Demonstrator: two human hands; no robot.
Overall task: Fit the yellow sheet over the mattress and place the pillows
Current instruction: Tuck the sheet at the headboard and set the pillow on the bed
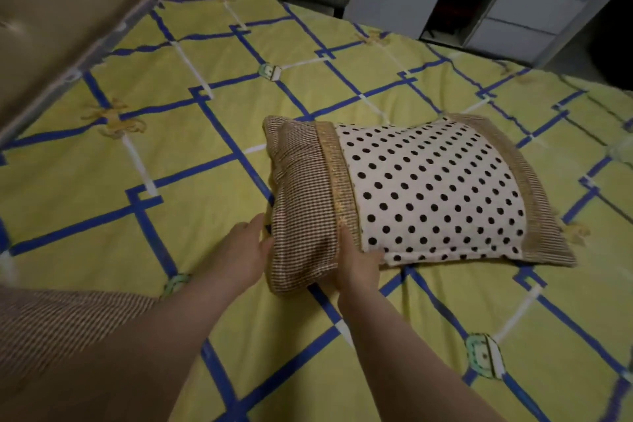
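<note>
The yellow sheet (pixel 191 154) with its blue grid lies spread over the bed, running up to the padded headboard (pixel 58 14) at the far left, and a brown checked cloth (pixel 51 325) shows at the near left edge. The left hand (pixel 245 255) lies with straight fingers against the pillow's checked end — the right hand (pixel 356 260) grips its near edge, thumb on top. The pillow (pixel 418 192) itself — polka-dotted in the middle — rests on the sheet right of centre, with a white wardrobe (pixel 534 0) beyond.
</note>
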